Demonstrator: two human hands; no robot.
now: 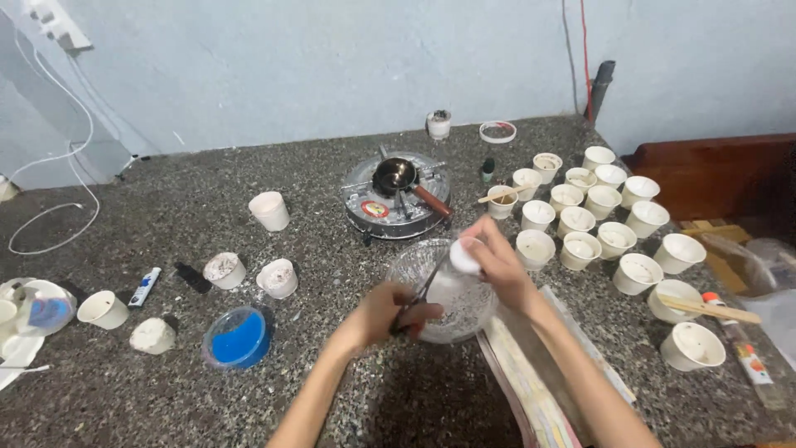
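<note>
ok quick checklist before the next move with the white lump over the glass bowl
1. Right hand holds the white lump firmly: ok, fingers wrap it.
2. Lump sits over the glass bowl: ok.
3. Left hand grips the thin dark tool, tip pointing at the lump: ok.
4. Bowl stands flat on the speckled counter: ok.
5. Nearest paper cups apart from the bowl: ok.
6. Small burner with pan off: cannot tell.
</note>
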